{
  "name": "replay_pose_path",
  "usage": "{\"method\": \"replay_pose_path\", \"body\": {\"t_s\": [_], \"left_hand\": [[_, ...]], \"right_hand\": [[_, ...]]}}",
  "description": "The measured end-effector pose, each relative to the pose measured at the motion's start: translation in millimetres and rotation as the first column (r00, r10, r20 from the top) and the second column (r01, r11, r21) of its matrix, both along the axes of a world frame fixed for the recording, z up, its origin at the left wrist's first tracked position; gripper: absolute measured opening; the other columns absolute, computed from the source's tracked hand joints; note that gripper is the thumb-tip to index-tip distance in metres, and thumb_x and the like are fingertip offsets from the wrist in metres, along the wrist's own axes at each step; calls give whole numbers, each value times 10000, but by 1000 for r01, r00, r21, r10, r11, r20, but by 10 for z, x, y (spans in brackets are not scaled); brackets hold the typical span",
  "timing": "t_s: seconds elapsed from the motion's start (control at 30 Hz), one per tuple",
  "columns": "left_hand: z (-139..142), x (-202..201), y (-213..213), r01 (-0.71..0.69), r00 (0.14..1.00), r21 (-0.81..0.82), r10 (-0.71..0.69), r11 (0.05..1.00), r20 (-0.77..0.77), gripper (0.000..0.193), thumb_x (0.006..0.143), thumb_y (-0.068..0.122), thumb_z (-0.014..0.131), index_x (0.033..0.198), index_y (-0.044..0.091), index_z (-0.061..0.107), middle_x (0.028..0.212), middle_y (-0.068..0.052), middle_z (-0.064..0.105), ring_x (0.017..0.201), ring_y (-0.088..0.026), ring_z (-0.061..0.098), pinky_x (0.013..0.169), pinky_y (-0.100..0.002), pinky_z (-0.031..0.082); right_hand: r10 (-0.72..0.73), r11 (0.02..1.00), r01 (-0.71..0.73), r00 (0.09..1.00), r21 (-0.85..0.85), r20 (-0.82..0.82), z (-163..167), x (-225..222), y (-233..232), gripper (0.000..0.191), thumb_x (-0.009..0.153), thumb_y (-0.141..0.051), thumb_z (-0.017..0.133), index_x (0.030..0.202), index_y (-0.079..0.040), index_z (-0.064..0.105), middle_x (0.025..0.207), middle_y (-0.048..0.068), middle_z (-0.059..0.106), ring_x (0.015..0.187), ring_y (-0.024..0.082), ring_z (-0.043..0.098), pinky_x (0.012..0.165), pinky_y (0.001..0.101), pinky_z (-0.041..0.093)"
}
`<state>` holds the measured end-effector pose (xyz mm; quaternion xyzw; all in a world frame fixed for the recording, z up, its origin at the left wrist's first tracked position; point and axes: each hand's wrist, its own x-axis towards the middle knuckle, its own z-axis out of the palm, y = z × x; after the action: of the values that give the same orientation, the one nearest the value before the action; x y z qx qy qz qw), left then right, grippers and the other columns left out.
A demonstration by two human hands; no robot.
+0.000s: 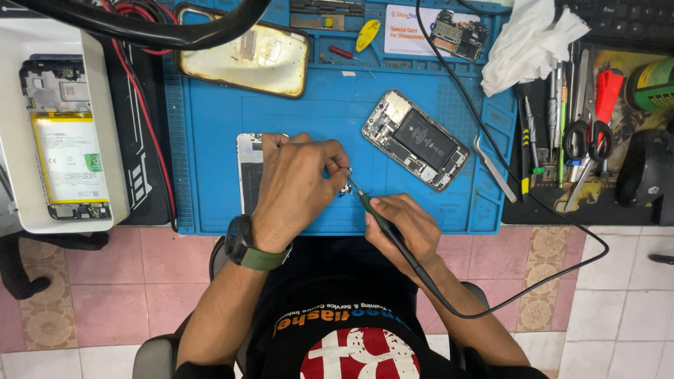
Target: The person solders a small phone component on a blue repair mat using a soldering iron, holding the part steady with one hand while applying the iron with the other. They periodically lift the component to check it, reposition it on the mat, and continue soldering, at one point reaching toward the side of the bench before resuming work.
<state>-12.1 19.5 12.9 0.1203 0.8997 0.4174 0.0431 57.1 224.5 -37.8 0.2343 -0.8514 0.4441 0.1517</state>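
Nearest: R hand (406,226) clamped pen-style on a soldering iron (371,208) w/ green grip, black cable trailing back past the forearm; tip sits at a small part (344,188) on the blue mat (210,154). L hand (298,184), green-strapped watch (247,247) on wrist, fingers pinched together at that same small part, just beside the iron tip; whether it grips w/ bare fingertips or a tool, can't tell. L hand lies over a phone panel (247,165), mostly hidden. Mid-mat, to the R: opened phone (415,139), black battery exposed, lying at an angle, apart from both hands. Tweezers (493,168) near mat's R edge. Far side: phone case (242,60), yellow pick (367,34). Off-mat L: white tray (98,105) w/ second open phone. Worktop far R: scissors (588,133), crumpled white cloth (530,38).
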Motion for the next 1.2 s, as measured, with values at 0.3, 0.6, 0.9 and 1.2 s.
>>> {"method": "replay_pose_path", "body": {"t_s": [0.3, 0.6, 0.9, 1.2], "left_hand": [[7, 4, -4, 5, 1000, -3, -5, 1000, 9, 55, 789, 135, 798, 821, 124, 754, 700, 19, 739, 785, -174, 628, 876, -422, 306], [-5, 10, -18, 0, 1000, 9, 0, 1000, 5, 63, 786, 130, 803, 823, 125, 753, 711, 23, 737, 778, -170, 628, 881, -422, 311], [4, 3, -36, 9, 1000, 12, -9, 1000, -2, 64, 778, 127, 807, 815, 127, 755, 704, 20, 736, 788, -169, 631, 875, -422, 307], [9, -3, -35, 4, 1000, 18, -4, 1000, -9, 66, 781, 131, 814, 817, 123, 759, 711, 17, 739, 774, -163, 634, 878, -418, 307]], "right_hand": [[-6, 1000, 6, 1000, 10, 20, 21, 6, -6, 209, 821, 50, 804, 995, 57, 688, 944, 168, 750, 827, 252, 748, 658, 297, 576], [-6, 999, 6, 1000, -37, 1, -22, 30, 1, 216, 841, 40, 800, 1018, 65, 679, 962, 180, 744, 846, 266, 754, 695, 309, 591], [-3, 1000, 3, 1000, -6, -28, -19, 18, -17, 229, 838, 38, 796, 1030, 70, 676, 973, 193, 741, 862, 291, 755, 713, 328, 597], [8, 1000, -8, 1000, 1, -14, 4, -3, -27, 238, 821, 34, 817, 1020, 61, 689, 975, 185, 741, 847, 279, 747, 693, 319, 583]]}}
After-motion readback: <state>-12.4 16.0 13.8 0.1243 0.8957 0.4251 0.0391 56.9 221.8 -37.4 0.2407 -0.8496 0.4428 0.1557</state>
